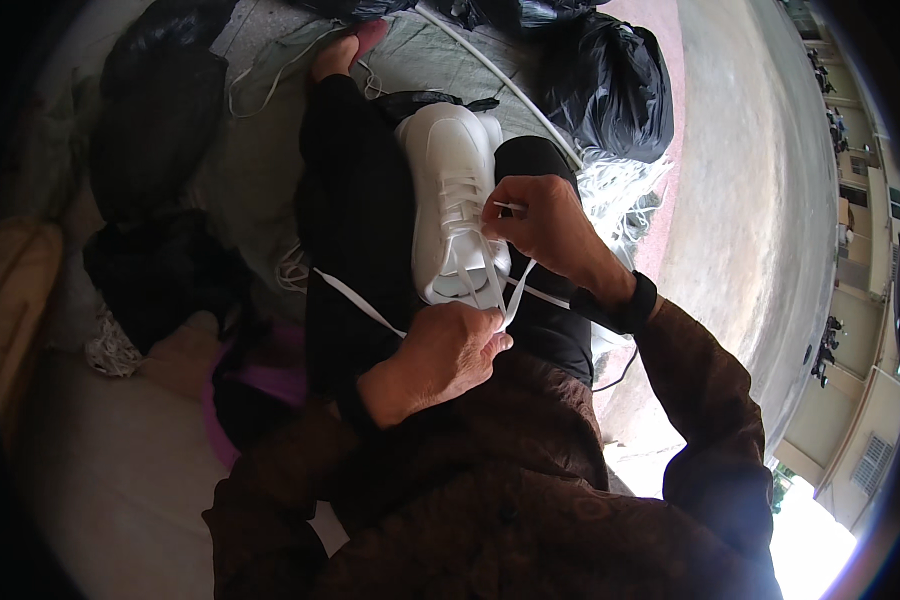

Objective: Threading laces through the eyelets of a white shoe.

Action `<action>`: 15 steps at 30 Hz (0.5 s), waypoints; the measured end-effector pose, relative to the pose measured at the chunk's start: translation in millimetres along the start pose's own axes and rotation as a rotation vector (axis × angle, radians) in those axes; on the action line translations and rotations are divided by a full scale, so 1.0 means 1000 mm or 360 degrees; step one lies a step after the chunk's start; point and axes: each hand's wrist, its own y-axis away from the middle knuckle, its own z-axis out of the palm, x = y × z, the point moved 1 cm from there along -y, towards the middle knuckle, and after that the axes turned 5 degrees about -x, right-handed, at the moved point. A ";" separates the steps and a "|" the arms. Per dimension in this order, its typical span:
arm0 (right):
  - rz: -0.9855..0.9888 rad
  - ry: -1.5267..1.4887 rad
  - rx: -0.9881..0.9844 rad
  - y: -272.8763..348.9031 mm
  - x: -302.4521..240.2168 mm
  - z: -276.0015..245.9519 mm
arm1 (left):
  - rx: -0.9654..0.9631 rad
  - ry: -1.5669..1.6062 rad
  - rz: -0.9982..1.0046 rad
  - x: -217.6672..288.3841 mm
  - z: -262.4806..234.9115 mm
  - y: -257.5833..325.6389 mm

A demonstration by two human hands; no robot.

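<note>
White sneaker [455, 190] resting on the lap, lying along the black-trousered thighs [355, 230], toe pointing away from the body, heel end just above the left hand [440, 355]. Probably light, with a smooth, slightly slippery upper and a thick stiff sole; best steadied by the sole or heel rather than by the soft tongue. Flat white shoelace [355, 300] threaded through the eyelets, soft and limp, likely to slide free of a loose pinch; easiest to control near the stiff tip.

Left hand closed around the lace strands right at the heel opening, fingers curled tight, one loose length trailing off to the left across the thigh. Right hand [545, 225] just beside the shoe's right flank, fingers pinched on the small lace tip [508, 207], another strand running down from it toward the left hand. Black wristband [625, 305] on the right wrist, brown patterned sleeves on both arms.

Around: black plastic bags [610, 85] ahead and to the right, more dark bags [160, 120] to the left, a heap of loose white laces [620, 195] behind the right hand, a white cord or pipe [500, 75] crossing the ground sheet [260, 160], a bare foot in a pink sandal [345, 50] far ahead. Nothing between the hands and the shoe; only the trailing lace lengths liable to tangle or snag on the knee.
</note>
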 end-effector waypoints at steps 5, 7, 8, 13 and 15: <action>-0.0252 0.0011 -0.0144 -0.013 0.006 -0.003 | 0.0144 0.0120 0.0066 0.010 -0.002 0.005; -0.0225 0.0194 -0.0172 -0.014 0.000 -0.001 | 0.0262 0.0122 0.0082 0.007 -0.001 0.008; -0.0228 0.0192 -0.0175 -0.015 0.004 0.003 | 0.0264 0.0121 0.0078 0.008 -0.002 0.011; -0.0173 0.0511 -0.0139 -0.013 -0.002 0.017 | 0.0252 0.0133 0.0043 0.008 -0.002 0.023; -0.0144 0.0447 -0.0164 -0.017 0.004 0.019 | 0.0273 0.0110 0.0062 0.008 -0.002 0.026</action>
